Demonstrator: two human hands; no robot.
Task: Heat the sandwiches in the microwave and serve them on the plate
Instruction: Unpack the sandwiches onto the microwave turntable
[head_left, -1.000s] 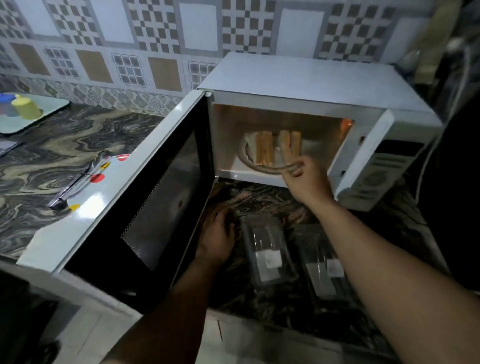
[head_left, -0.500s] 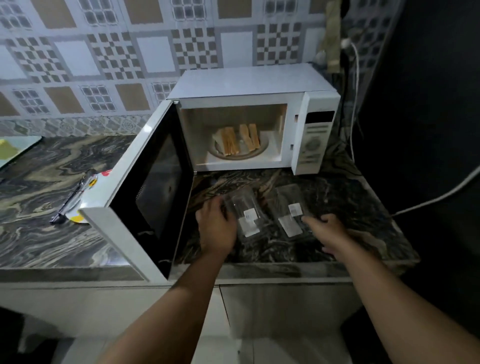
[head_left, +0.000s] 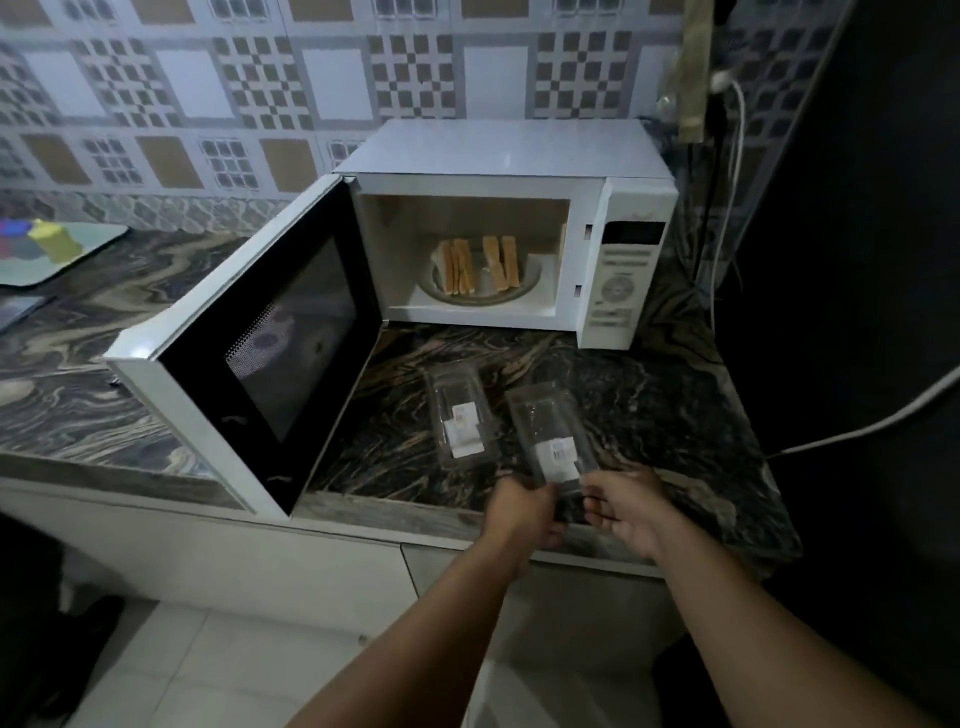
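Gripping the near end of a clear, glossy, boxy plastic sandwich pack, left hand and right hand pinch it; beyond them, toasted wedge sandwiches sit in the microwave.

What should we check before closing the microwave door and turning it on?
1. Sandwiches inside the microwave: ok, they stand on the round dish.
2. Door shut: not ok, it is wide open.
3. Door's path clear: ok, the clear wrappers lie in front of the oven, away from the door.
4. Hands free: not ok, the left hand and the right hand both hold the right-hand wrapper; the other wrapper lies on the counter.
5. Timer set: cannot tell, the panel is too small to read.
6. Plugged in: cannot tell.
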